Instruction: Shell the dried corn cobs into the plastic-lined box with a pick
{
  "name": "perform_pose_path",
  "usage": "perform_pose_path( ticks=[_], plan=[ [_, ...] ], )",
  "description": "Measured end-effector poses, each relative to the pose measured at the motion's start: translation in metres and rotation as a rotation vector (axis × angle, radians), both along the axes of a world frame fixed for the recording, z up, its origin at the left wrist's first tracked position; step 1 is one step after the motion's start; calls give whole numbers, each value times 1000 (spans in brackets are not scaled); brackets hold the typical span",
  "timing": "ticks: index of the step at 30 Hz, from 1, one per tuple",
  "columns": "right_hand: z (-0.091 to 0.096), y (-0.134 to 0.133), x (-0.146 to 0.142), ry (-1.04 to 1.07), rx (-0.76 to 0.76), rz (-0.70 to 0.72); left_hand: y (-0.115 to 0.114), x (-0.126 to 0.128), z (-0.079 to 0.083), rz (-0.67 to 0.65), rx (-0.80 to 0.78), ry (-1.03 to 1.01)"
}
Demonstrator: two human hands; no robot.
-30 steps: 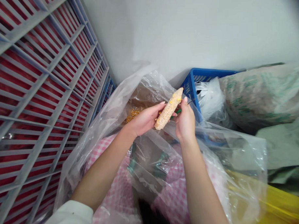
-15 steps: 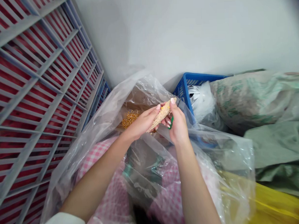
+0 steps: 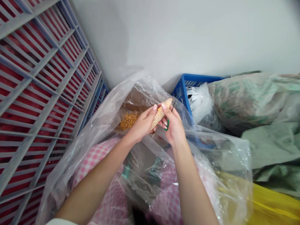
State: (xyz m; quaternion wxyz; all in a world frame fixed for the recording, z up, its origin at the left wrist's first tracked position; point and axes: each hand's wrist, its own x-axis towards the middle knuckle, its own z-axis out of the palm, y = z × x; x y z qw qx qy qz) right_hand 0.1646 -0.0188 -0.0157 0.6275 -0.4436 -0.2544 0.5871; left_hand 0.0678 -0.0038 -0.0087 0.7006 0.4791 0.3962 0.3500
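Observation:
Between my hands is a corn cob [image 3: 157, 118], mostly stripped pale, with a few yellow kernels near its upper part. My left hand [image 3: 144, 123] is closed around its lower side, thumb along the top. Around the upper end, my right hand [image 3: 174, 122] is closed with its thumb pressed near the remaining kernels. A small green thing [image 3: 167, 125] shows by the right fingers; I cannot tell what it is. Below, a clear plastic bag [image 3: 108, 109] lies open over my lap, with a pile of loose corn kernels [image 3: 128, 121] inside it to the left.
Tall slatted grey crates [image 3: 53, 93] with red behind the slats stand on the left. Against the white wall [image 3: 186, 32], a blue basket [image 3: 182, 88] holds white plastic bags [image 3: 201, 101]. A stuffed woven sack [image 3: 250, 96] and yellow sheeting [image 3: 276, 203] lie at the right.
My right thumb has moved down the cob, away from its tip. The whole view has shifted slightly, so things appear a little further left. Both hands still hold the cob.

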Motion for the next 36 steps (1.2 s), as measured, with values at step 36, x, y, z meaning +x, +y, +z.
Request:
perform_pose_path(
  ticks=[36],
  plan=[
    [-1, -3, -1, -690, 158, -150, 21, -37, 2, -215, 589, 613]
  ],
)
